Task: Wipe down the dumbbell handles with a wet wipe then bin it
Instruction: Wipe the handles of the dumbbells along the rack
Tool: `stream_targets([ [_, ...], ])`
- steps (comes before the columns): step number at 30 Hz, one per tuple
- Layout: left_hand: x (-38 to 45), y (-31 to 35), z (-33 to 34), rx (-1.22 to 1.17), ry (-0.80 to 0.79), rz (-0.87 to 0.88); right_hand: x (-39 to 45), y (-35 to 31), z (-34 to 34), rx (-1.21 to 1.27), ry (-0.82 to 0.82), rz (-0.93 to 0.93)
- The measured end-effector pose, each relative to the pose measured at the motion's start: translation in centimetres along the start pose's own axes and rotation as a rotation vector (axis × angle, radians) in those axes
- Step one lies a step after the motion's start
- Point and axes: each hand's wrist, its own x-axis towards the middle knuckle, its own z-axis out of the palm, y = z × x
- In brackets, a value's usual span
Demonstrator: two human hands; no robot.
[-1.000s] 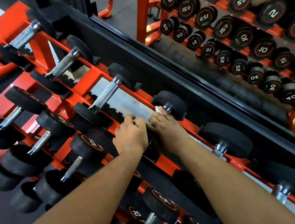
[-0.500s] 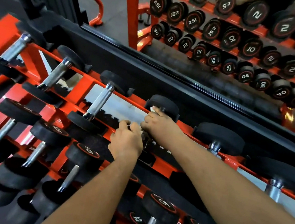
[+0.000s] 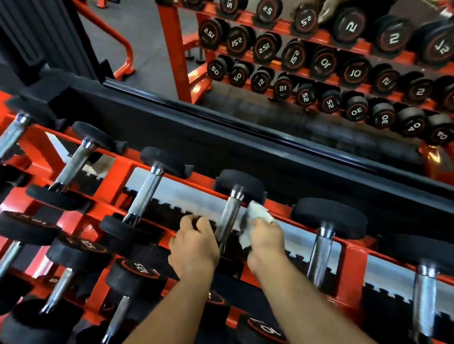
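Right hand (image 3: 264, 242) has the wet wipe (image 3: 256, 217) bunched in its fingers, just to the right of the knurled dumbbell handle (image 3: 228, 219) on the top tier of the orange rack (image 3: 123, 170), and from here I cannot tell whether the wipe is touching the steel or a whisker off it. Left hand (image 3: 195, 243) sits on the other side of that handle, fingers curled down at the dumbbell's near end, apparently steadying it, though what exactly they close on is hidden, so that grip I cannot call. The far rubber head (image 3: 240, 185) rests in its cradle at the back rail. The mirror (image 3: 290, 65) behind repeats the whole rack. Risks now: the wipe is crumpled small, so a loose pinch could let it slip and drop through the open gap between the rails onto the lower dumbbells (image 3: 137, 275). Wipe only the top face and the underside of the handle stays dirty. Push too hard sideways and the dumbbell could roll in its cradle, pinching fingers against the rail. No bin is in sight yet, so disposal waits.
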Motion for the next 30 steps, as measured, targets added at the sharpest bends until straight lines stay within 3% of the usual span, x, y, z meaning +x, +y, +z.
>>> stream_targets([
  [3,0.3,-0.2,0.2,-0.005,0.011,0.004,1.1,-0.5,1.7,0.197,-0.135,0.184],
  [8,0.7,-0.4,0.4,-0.011,0.02,-0.005,1.1,-1.3,3.0,0.093,-0.368,0.294],
  [13,0.6,-0.5,0.3,-0.024,0.026,0.001,2.2,-1.8,3.7,0.15,-0.343,0.359],
  [18,0.5,-0.5,0.2,-0.039,0.014,0.003,0.5,-0.1,2.0,-0.088,-0.411,0.314],
  [22,0.5,-0.3,0.3,-0.039,0.01,0.001,2.1,-1.4,3.1,0.06,-0.378,0.307],
  [30,0.2,-0.1,0.2,-0.07,0.023,-0.014,3.2,-2.0,3.2,0.003,-0.378,0.299],
])
